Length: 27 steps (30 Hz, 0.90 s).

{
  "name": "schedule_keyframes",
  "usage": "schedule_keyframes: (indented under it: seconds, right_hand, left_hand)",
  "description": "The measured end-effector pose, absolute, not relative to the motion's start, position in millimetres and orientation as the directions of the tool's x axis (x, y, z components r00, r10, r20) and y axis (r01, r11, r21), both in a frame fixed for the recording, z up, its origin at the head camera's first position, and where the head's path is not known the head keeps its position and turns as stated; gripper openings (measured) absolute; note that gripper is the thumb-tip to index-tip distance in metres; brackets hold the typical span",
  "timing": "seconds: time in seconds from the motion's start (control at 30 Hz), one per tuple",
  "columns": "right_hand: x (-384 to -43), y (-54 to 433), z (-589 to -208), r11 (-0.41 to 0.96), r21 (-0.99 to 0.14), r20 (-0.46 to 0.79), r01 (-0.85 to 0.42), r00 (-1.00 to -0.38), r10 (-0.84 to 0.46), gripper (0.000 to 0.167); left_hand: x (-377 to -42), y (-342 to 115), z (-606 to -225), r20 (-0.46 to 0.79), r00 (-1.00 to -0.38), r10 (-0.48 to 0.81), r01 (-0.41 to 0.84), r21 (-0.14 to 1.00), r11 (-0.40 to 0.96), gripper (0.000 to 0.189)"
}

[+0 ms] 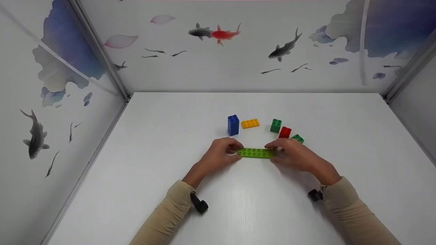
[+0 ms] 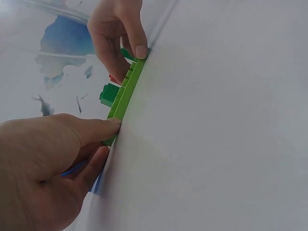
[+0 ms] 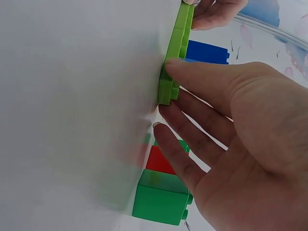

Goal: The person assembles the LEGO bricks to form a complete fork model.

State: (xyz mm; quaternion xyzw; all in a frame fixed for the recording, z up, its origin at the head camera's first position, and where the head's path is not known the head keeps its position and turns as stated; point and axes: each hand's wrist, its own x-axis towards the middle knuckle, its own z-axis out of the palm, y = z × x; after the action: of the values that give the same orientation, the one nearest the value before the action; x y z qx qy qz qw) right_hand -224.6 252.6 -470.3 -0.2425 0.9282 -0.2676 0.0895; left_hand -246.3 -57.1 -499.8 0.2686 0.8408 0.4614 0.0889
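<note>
A low light green strip of building bricks (image 1: 256,153) lies flat on the white table in front of the person, studs up. A seam crosses its side in the right wrist view, so at least two pieces sit end to end. The left hand (image 1: 223,152) pinches its left end between thumb and fingers. At the right end, the right hand (image 1: 295,154) grips it, thumb (image 3: 185,70) on the near side and fingers behind. Its lower fingers extend past the strip, near the red brick (image 3: 161,160) and a green brick (image 3: 161,199).
Behind the left hand stands a tall blue brick (image 1: 233,125), with a flat yellow brick (image 1: 250,123) beside it. Further right are a green brick (image 1: 276,126) and another green brick (image 1: 298,138), partly behind the right hand. Painted walls (image 1: 218,75) border the table (image 1: 153,112).
</note>
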Motion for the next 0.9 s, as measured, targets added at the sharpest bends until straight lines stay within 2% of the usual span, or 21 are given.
schedule_keyframes:
  seconds: [0.13, 0.37, 0.47, 0.7, 0.9]
  right_hand:
    - [-224.9, 258.0, -467.5, 0.723, -0.558, 0.005, -0.408, -0.872, -0.489, 0.048]
    - [-228.4, 274.0, -461.4, 0.684, -0.542, 0.242, -0.488, -0.87, -0.429, 0.041]
    - [-230.3, 279.9, -460.1, 0.693, -0.544, 0.291, -0.473, -0.881, -0.373, 0.039]
    - [-234.7, 294.4, -462.3, 0.757, -0.52, 0.306, -0.396, -0.914, -0.268, 0.035]
    - [-235.2, 305.5, -465.2, 0.783, -0.525, 0.235, -0.333, -0.941, -0.242, 0.04]
  left_hand:
    - [-246.3, -57.8, -500.3, 0.099, -0.837, 0.538, 0.37, 0.827, 0.423, 0.03]
    - [-247.3, -57.8, -500.8, 0.102, -0.837, 0.538, 0.372, 0.827, 0.421, 0.03]
    - [-247.8, -57.3, -501.3, 0.098, -0.839, 0.535, 0.368, 0.827, 0.425, 0.03]
    - [-247.9, -57.2, -500.6, 0.095, -0.841, 0.533, 0.371, 0.819, 0.439, 0.03]
    - [-247.1, -56.2, -500.3, 0.084, -0.847, 0.525, 0.363, 0.813, 0.455, 0.03]
